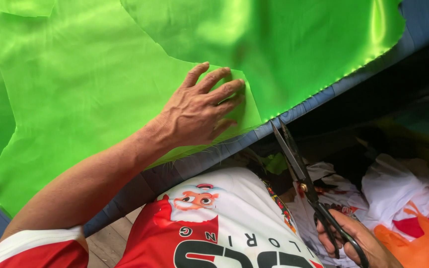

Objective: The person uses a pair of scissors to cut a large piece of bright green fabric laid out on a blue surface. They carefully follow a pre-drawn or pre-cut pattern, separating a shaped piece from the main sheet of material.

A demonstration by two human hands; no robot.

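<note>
Bright green satin fabric (100, 74) lies spread over a blue-covered table (209, 159), with cut outlines showing in it. My left hand (202, 109) presses flat on a cut green piece near the table's edge, fingers apart. My right hand (353, 243), low at the bottom right, grips the handles of black scissors (299, 166). The blades are nearly closed and point up toward the fabric's frayed edge, tip just below it and not in the cloth.
Below the table edge at the right lies a heap of white, red and orange cloth scraps (403, 198), with a small green scrap (275, 163) beside it. A wooden floor (107, 240) shows under my red and white shirt (214, 223).
</note>
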